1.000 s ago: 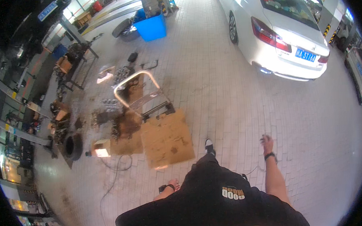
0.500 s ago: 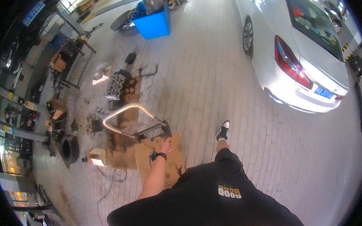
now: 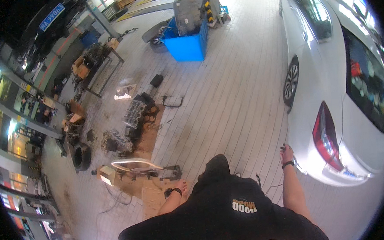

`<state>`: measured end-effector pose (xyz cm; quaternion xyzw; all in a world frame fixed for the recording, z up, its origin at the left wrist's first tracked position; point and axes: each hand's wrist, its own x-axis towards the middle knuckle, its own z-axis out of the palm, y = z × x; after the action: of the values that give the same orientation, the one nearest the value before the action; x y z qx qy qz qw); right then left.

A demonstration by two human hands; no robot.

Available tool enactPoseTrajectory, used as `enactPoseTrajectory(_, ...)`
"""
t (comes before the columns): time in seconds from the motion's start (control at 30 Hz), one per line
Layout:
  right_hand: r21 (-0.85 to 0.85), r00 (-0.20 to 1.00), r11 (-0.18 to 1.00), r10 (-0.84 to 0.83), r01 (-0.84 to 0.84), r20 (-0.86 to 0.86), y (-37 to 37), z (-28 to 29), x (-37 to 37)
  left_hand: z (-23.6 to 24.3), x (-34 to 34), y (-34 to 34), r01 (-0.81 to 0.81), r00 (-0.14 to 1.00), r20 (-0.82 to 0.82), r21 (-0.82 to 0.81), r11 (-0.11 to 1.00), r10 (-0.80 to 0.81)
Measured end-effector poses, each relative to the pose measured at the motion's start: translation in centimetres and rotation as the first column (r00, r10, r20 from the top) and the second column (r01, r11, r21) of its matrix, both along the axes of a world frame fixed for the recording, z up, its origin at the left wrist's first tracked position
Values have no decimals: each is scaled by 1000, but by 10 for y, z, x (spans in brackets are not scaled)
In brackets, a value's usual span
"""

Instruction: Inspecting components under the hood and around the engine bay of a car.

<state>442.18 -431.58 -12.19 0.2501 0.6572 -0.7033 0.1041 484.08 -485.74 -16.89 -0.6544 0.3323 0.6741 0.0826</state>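
Observation:
My left hand (image 3: 182,188) hangs low beside my shorts, over a cardboard sheet (image 3: 154,193), with a dark watch at the wrist. Its fingers look loose, and nothing shows in them. Just beyond it stands a pale tubular handle on a dark frame (image 3: 171,172), apart from the hand. My right hand (image 3: 287,153) is out to the right, close to the rear of a white car (image 3: 306,155). Its fingers are closed around something small and dark, too small to name.
An engine block (image 3: 135,112) and other engine parts lie on cardboard at the left, with a loose tire (image 3: 81,156) nearby. Farther off are a blue bin (image 3: 185,48) full of parts and a striped post (image 3: 208,9). A thin cord (image 3: 273,186) lies near my right forearm.
My left hand has drawn back from the tubular handle toward my body. My right hand has come into view beside the car. The view has shifted, and the car now looks nearer.

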Motion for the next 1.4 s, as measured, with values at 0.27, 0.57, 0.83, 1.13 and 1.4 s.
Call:
enactPoseTrajectory(0.27, 147, 983, 975, 177, -168, -49, -96, 7, -228, -82, -198, -30, 79, 993, 80, 51, 996, -83)
enactPoseTrajectory(0.57, 140, 757, 915, -392, 377, 523, -8, -58, -266, -38, -536, -166, 120, 993, 1, -119, 986, -120)
enactPoseTrajectory(0.83, 264, 796, 894, -444, 362, 411, -2, -77, -362, 45, -835, -247, 93, 948, -260, -329, 940, -184)
enactPoseTrajectory(1.13, 534, 905, 733, 300, -421, 302, -146, -146, -759, -32, -843, -279, -103, 974, 197, -36, 994, 108)
enactPoseTrajectory(1.4, -3, 977, 982, 186, -187, -101, -414, 14, -1177, 25, -981, -293, -303, 942, 71, -234, 924, 327)
